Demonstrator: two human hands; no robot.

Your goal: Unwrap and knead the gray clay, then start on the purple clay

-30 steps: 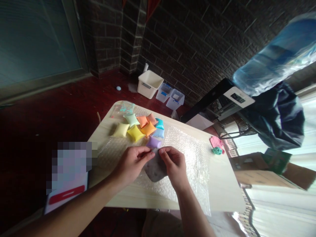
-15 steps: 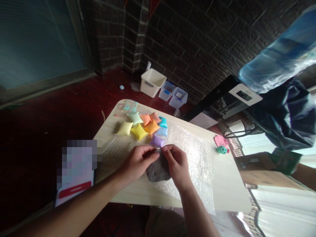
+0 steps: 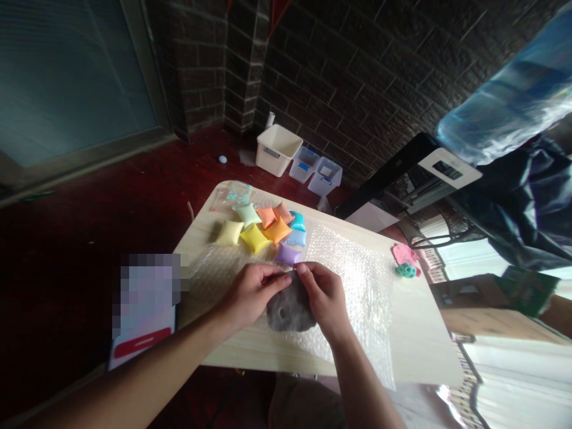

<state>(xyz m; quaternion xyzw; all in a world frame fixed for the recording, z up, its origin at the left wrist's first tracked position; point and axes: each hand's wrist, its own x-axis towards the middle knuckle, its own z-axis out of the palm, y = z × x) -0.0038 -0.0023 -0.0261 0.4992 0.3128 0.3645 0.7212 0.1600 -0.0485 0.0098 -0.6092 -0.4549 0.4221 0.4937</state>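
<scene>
A flattened slab of dark grey clay (image 3: 291, 308) hangs below my fingers, its surface dented and its edge uneven. My left hand (image 3: 255, 291) pinches the top edge between thumb and fingers. Close beside it, my right hand (image 3: 325, 293) grips the same edge, thumb on the near side. Just beyond my fingertips lies a purple pillow-shaped packet (image 3: 287, 255). Behind that are a yellow packet (image 3: 255, 239), an orange packet (image 3: 277, 230) and several more in pale and bright colours. My hands cover part of the slab's upper edge.
Bubble wrap (image 3: 353, 280) spreads over the wooden table (image 3: 417, 325). Pink clay (image 3: 404, 255) and a green clay lump (image 3: 406, 270) sit near its right edge. A clear bag (image 3: 232, 195) lies at the far left corner. A white basket (image 3: 277, 152) and clear bins (image 3: 325, 177) stand on the floor beyond.
Both hands still hold the grey clay, and more of its dented face shows now. The whole view has shifted slightly, so everything appears a little further right.
</scene>
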